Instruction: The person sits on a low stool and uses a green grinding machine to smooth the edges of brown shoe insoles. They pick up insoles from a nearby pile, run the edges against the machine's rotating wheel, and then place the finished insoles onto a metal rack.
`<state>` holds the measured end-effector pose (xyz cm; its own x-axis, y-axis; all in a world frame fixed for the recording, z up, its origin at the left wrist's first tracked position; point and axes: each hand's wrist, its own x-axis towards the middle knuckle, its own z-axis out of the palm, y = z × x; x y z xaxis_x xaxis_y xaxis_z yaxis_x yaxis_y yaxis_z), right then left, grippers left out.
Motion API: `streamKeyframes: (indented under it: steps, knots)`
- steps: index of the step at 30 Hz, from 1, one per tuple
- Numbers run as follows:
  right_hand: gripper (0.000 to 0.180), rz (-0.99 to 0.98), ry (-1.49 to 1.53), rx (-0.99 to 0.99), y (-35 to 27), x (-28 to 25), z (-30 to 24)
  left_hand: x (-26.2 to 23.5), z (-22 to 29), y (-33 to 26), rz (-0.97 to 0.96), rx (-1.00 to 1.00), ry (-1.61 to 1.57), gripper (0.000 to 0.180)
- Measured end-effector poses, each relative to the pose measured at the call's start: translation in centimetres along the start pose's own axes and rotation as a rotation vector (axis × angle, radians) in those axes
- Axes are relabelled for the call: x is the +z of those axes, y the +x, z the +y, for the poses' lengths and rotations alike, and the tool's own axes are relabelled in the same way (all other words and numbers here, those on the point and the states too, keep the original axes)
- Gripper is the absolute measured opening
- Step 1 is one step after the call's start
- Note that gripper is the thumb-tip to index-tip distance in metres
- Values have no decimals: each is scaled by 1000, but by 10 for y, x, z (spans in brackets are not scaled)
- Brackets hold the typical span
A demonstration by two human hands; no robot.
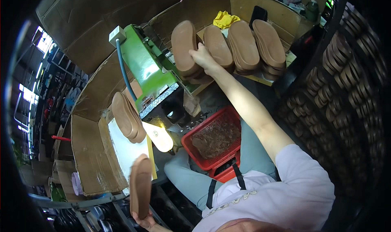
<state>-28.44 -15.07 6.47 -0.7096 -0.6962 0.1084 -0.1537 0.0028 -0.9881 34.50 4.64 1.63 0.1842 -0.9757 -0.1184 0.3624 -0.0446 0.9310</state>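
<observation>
My left hand [145,221], low on the left, grips one end of a brown shoe sole [140,187] that stands roughly upright above it. My right arm reaches far forward, and my right hand [202,58] is closed on the edge of another brown sole [184,44] at the top of the leftmost stack. Three more stacks of soles [243,44] stand in a row to its right. Left of the green machine [144,69], a small pile of soles [127,116] rests on a white board [122,144].
A red basket [187,144] of brown scraps sits between my knees. The machine's lamp [159,137] glows beside it. Cardboard walls [91,150] surround the work area. A yellow cloth [225,19] lies behind the stacks, and a rack of soles [330,93] rises on the right.
</observation>
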Motion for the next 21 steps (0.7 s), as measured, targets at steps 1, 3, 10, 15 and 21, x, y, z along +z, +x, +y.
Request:
streamKeyframes:
  steps: [1, 3, 10, 15, 21]
  knots:
    - [47, 112, -271, -3, 1, 3, 4, 24, 0, -4, -28, -25, 51, 70]
    - [50, 179, -512, -156, -38, 11, 20, 38, -10, -5, -118, 17, 174, 68]
    - [52, -304, -171, -133, -212, -75, 84, 167, -82, 5, -577, -299, 334, 35]
    - [60, -1035, 263, 420, -282, -154, 106, 239, -122, 4, -676, -370, 388, 16]
    - [43, -757, -91, 422, -353, -196, 88, 293, -126, -20, -731, -449, 319, 23]
